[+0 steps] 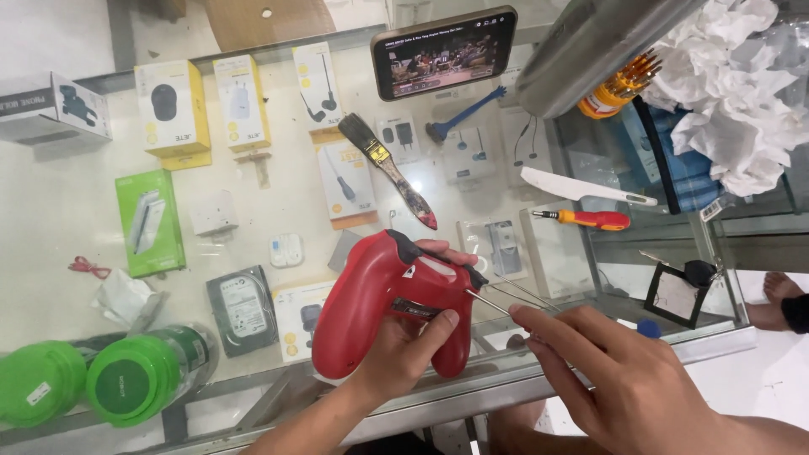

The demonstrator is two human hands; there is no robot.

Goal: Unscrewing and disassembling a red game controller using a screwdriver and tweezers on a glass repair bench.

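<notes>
My left hand point(403, 347) grips a red game controller point(371, 291) from below, thumb across its back, holding it above the glass counter point(59, 211). My right hand point(619, 379) pinches thin metal tweezers point(506, 297) whose tips reach the controller's dark upper right edge. The controller's back faces me, with a black trim strip along its top.
On the counter lie a paintbrush point(389, 168), a red-and-yellow screwdriver point(590, 220), a white plastic knife-like tool point(581, 187), a phone point(444, 50) playing video, crumpled tissue point(733, 93), green lids point(93, 383) at left. Boxed accessories show beneath the glass. A bare foot point(779, 299) is at right.
</notes>
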